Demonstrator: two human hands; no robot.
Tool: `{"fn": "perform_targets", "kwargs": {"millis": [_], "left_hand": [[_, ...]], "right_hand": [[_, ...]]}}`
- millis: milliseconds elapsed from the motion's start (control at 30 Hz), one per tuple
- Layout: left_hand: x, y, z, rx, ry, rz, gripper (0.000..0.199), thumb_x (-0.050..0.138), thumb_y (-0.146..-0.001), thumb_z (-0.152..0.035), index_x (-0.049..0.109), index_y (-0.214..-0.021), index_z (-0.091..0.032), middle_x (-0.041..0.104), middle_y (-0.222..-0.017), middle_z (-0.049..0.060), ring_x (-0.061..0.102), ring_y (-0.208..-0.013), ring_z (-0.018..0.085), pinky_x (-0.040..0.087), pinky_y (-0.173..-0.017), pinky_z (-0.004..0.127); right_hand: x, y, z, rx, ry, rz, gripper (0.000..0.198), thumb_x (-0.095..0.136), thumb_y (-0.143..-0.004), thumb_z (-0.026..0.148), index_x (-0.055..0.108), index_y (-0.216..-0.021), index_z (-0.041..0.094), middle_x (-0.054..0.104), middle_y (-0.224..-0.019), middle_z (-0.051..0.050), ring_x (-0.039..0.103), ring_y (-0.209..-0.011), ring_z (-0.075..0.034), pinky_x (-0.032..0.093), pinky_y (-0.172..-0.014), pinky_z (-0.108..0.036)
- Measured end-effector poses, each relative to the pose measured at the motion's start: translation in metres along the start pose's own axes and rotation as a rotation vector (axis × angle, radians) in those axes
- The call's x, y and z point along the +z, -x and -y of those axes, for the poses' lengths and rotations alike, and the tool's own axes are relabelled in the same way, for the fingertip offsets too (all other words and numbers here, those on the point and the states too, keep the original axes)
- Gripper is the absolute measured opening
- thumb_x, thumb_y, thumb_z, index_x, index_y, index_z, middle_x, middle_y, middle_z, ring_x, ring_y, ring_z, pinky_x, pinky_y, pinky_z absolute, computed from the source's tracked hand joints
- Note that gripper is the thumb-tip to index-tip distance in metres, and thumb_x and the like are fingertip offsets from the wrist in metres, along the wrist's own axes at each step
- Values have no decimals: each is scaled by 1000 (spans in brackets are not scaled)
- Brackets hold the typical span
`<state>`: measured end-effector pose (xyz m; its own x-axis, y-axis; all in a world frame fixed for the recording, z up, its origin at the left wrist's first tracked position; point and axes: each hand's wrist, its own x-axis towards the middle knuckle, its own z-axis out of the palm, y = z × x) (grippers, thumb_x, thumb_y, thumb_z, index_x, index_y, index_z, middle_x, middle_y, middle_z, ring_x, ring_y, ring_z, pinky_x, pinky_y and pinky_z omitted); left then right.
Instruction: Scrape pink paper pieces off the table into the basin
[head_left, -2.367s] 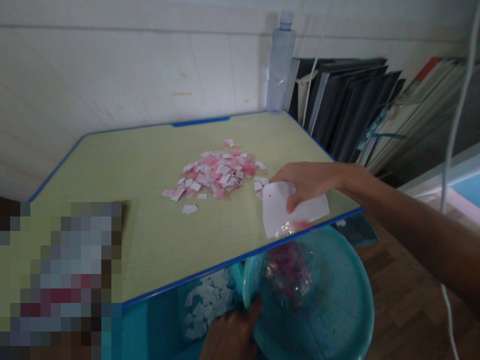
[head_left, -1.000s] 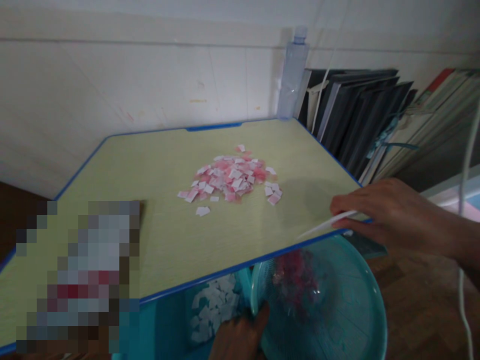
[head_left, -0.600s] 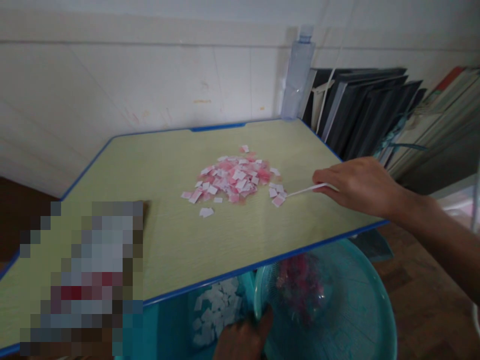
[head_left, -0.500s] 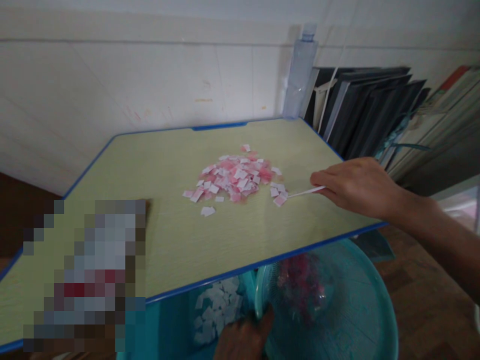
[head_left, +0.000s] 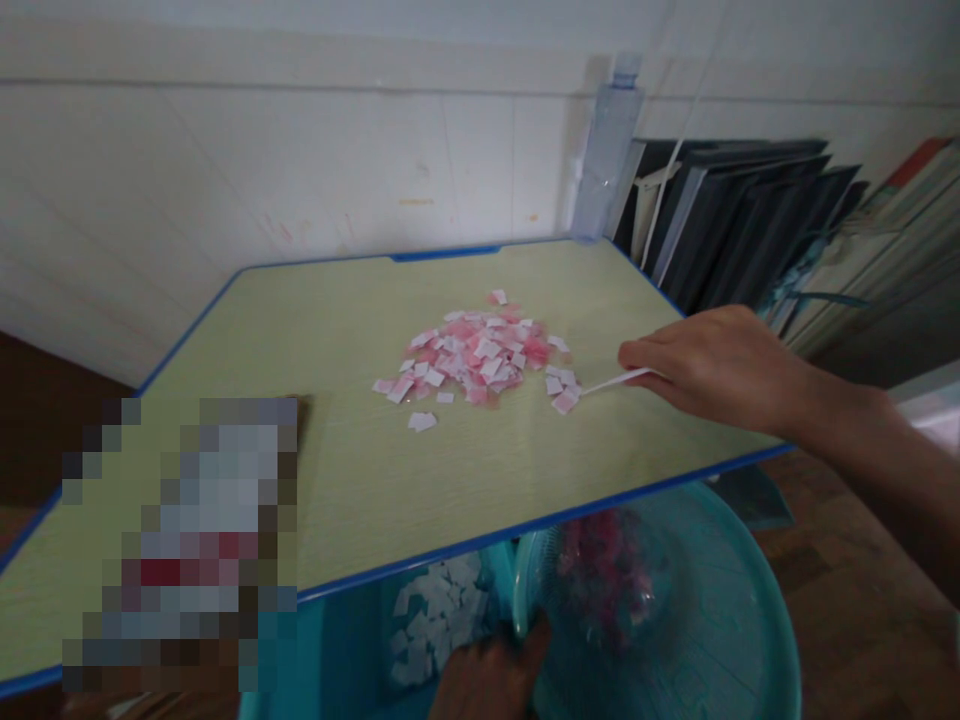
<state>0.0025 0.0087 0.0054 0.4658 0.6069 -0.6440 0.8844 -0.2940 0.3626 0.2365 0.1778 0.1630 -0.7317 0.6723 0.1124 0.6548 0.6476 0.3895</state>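
My right hand (head_left: pixel 709 365) pinches a thin white stick (head_left: pixel 619 380) above the right part of the pale yellow board (head_left: pixel 352 500). The stick's far end meets a small cluster of white and pink paper squares (head_left: pixel 562 390). Left of that cluster lies a larger heap of pink and white pieces (head_left: pixel 476 355). Low in the view, my left hand (head_left: pixel 487 680) is closed over the rim of a round teal basket (head_left: pixel 784 640), its lower part cut off by the frame. White squares (head_left: pixel 439 615) lie in the teal bin (head_left: pixel 330 650) beside the basket.
A clear plastic bottle (head_left: pixel 607 155) stands at the board's back right corner, near dark flat panels (head_left: pixel 757 220). A blurred-out object (head_left: pixel 202 540) covers the board's left side. Crumpled clear wrap with something pink (head_left: pixel 611 580) sits in the basket. A white wall (head_left: pixel 322 160) rises behind.
The whole view has shifted slightly, so things appear a little farther right. My right hand keeps the stick at the small cluster, and my left hand stays at the basket rim.
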Motion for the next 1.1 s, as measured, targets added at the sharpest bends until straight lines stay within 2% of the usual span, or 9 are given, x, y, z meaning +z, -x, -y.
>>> {"fn": "perform_targets", "kwargs": {"millis": [133, 300, 433, 533, 833, 967, 1100], "left_hand": [[-3, 3, -2, -16, -7, -23, 71, 46, -67, -3, 44, -137, -18, 65, -109, 18, 62, -95, 34, 50, -79, 46], [-2, 3, -1, -21, -7, -9, 72, 47, -66, -4, 44, -136, -19, 66, -106, 17, 63, -92, 35, 51, -76, 47], [1, 1, 0, -20, -16, 0, 67, 48, -70, -7, 45, -136, -21, 66, -106, 16, 63, -92, 34, 51, -76, 47], [1, 0, 0, -19, -21, -23, 70, 47, -67, -5, 45, -136, -21, 66, -107, 17, 64, -91, 34, 52, -75, 46], [-2, 5, -2, 2, -17, -48, 75, 48, -64, -3, 42, -138, -18, 67, -103, 17, 65, -88, 33, 52, -74, 45], [-2, 5, -3, -4, -21, -46, 77, 49, -63, -2, 42, -138, -18, 67, -104, 18, 65, -89, 33, 51, -75, 45], [0, 4, -2, 0, -11, -40, 74, 49, -66, -4, 41, -138, -20, 67, -103, 17, 65, -90, 33, 52, -75, 45]], "right_hand": [[7, -5, 3, -9, -5, -17, 21, 44, -88, 23, 60, -76, 20, 65, -64, -2, 57, -56, -16, 20, -50, -30], [5, 5, -3, -92, -36, 61, 19, 44, -87, 24, 62, -82, 23, 67, -68, -2, 58, -59, -17, 21, -51, -30], [3, 5, -4, 34, -2, 104, 19, 44, -87, 30, 62, -84, 24, 68, -71, -3, 58, -59, -19, 19, -49, -31], [2, -1, 0, 122, 14, 117, 16, 46, -85, 27, 62, -83, 23, 67, -68, -4, 57, -59, -20, 19, -49, -31], [-1, -16, 9, 144, 24, 55, 18, 48, -81, 24, 64, -88, 21, 66, -67, -6, 55, -58, -20, 18, -50, -31], [-1, -20, 8, 61, -6, 83, 19, 47, -83, 23, 65, -90, 22, 65, -65, -5, 54, -56, -19, 18, -49, -30], [-6, -13, 3, -128, -80, 119, 13, 50, -82, 21, 63, -81, 23, 62, -60, -2, 54, -55, -18, 19, -49, -29]]}}
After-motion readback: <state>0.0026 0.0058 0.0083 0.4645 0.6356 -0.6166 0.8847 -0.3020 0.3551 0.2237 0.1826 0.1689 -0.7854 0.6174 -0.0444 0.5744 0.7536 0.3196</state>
